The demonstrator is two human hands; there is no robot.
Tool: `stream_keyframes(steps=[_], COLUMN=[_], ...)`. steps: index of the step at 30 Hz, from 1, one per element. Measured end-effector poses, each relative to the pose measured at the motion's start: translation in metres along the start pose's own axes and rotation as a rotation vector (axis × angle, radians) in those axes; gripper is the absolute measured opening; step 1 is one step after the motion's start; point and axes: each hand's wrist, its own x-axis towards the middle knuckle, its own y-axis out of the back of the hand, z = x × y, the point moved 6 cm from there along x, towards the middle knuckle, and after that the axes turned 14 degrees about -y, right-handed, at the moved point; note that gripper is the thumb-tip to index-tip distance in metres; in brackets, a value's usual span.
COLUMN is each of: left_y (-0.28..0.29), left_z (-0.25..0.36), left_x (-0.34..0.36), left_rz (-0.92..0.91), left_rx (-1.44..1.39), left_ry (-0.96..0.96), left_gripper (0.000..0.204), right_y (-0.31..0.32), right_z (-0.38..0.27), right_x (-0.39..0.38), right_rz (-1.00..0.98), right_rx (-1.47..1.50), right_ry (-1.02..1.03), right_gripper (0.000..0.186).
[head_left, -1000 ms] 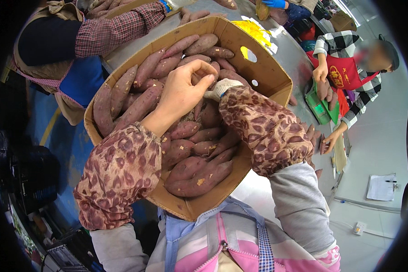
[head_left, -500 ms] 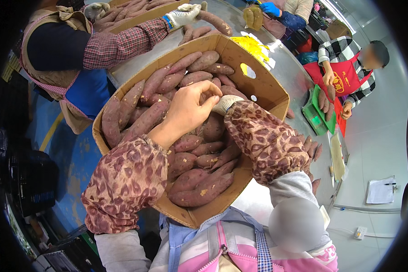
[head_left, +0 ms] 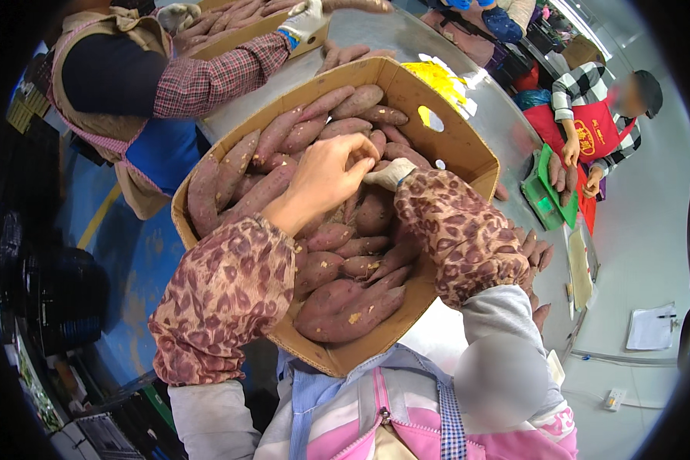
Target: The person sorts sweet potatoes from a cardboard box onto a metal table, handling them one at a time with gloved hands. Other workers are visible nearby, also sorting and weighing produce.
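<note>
Both of my hands are over a cardboard box (head_left: 475, 153) heaped with reddish-purple sweet potatoes (head_left: 353, 314). My bare left hand (head_left: 330, 172) has its fingers curled in, thumb and forefinger close together. Right beside its thumb is my right hand (head_left: 391, 174) in a whitish work glove, its fingers drawn together and partly hidden. The two hands meet or nearly meet at the fingertips. Whatever lies between the fingers, if anything, is too small or covered to make out. Leopard-print sleeve covers (head_left: 226, 295) wrap both my forearms.
Across the metal table (head_left: 483, 107), a gloved co-worker in a checked sleeve (head_left: 218, 84) holds a sweet potato near another full box. At right, a person in a red apron (head_left: 594, 130) handles sweet potatoes on a green scale (head_left: 548, 195). Yellow netting (head_left: 437, 80) lies behind my box.
The view has shifted slightly, so the box sits a little farther right. My hands keep nearly the same pose. The co-worker's gloved hand at upper left has moved away with its sweet potato.
</note>
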Motion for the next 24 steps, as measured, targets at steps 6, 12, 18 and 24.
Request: stream_keyframes(steps=[6,12,18,24], left_y=[0.004,0.005,0.019,0.009], left_z=[-0.003,-0.009,-0.026,-0.034], left_x=[0.004,0.005,0.000,-0.001], left_rz=[0.041,0.013,0.091,0.008], left_rx=[0.003,-0.023,0.102,0.189], left_ry=[-0.076,-0.029,0.068,0.097], left_gripper=[0.014,0.015,0.039,0.100], right_y=[-0.016,0.041,0.134,0.170], right_z=[0.011,0.001,-0.048,-0.061], right_x=[0.007,-0.030,-0.073,-0.088], right_rz=[0.062,0.187,0.383,0.382], right_rx=[-0.006,0.211,0.250,0.617], right_ry=[0.141,-0.123,-0.274,-0.069], right_gripper=[0.069,0.088,0.089,0.083])
